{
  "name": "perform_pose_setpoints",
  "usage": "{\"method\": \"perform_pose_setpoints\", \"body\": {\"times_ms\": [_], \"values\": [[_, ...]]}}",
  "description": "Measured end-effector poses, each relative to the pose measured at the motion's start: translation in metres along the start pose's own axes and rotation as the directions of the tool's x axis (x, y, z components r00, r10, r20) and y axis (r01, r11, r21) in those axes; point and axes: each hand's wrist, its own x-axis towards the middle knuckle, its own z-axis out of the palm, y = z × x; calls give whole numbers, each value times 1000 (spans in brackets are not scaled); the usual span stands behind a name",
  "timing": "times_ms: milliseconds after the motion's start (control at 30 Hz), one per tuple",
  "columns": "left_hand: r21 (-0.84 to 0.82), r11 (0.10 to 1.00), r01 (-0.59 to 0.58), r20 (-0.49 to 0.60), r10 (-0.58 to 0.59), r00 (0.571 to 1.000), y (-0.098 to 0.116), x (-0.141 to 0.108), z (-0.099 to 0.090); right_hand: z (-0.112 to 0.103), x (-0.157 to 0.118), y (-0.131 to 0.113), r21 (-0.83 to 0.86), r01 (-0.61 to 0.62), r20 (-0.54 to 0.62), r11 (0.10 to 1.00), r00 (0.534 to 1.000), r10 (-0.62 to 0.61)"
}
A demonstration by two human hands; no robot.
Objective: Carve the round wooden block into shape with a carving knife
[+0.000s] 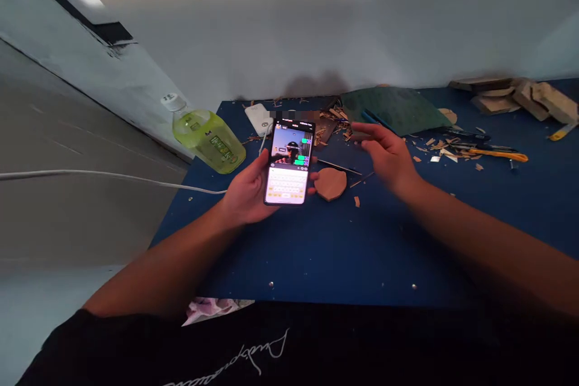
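My left hand [246, 193] grips a lit smartphone [289, 163] held upright above the table, its fingertips showing round the right edge. On the screen are a chat and a keyboard. A small rounded piece of wood [330, 184] lies just right of the phone, with a thin dark tool [339, 167] behind it. My right hand [389, 157] hovers to the right of the wood, fingers loosely bent and apart, holding nothing that I can see. Below that hand's fingertips lies a thin sliver [362, 180].
A bottle of yellow-green liquid [210, 139] stands at the left, near a white power bank [259, 119] and a white cable [113, 175]. Wood shavings [332, 120] and a green sheet [398, 108] lie at the back. Rightward are an orange-handled tool [502, 155] and wood blocks [525, 96].
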Motion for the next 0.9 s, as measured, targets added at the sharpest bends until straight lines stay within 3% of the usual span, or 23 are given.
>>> {"method": "perform_pose_setpoints", "body": {"times_ms": [67,133,200,267,333,467,600,700,767,833,900], "values": [[27,998,-50,-72,52,996,6,1,-6,-14,10,1,-273,6,85,962,996,18],[70,994,-85,-168,96,981,11,3,-12,-28,17,2,-528,94,235,844,971,38],[114,989,-97,-258,124,958,15,6,-19,-41,23,4,-659,201,372,725,925,82],[144,985,-93,-317,135,939,19,9,-22,-49,27,6,-696,259,456,670,880,133],[164,984,-73,-358,128,925,23,12,-24,-50,28,10,-684,279,492,674,859,144],[229,968,101,-401,-1,916,27,12,-23,-34,22,21,-615,370,533,696,846,21],[378,885,271,-451,-79,889,26,9,-28,-21,13,29,-605,539,622,586,780,-76],[608,727,319,-464,-1,886,29,7,-39,-20,10,27,-660,565,620,495,782,-66],[796,491,354,-458,106,882,33,7,-49,-22,9,24,-712,529,565,462,822,-72],[897,189,400,-436,234,869,39,7,-59,-24,10,23,-751,460,467,474,877,-112],[904,43,425,-415,326,850,43,6,-66,-25,11,25,-751,400,377,526,913,-156]]}}
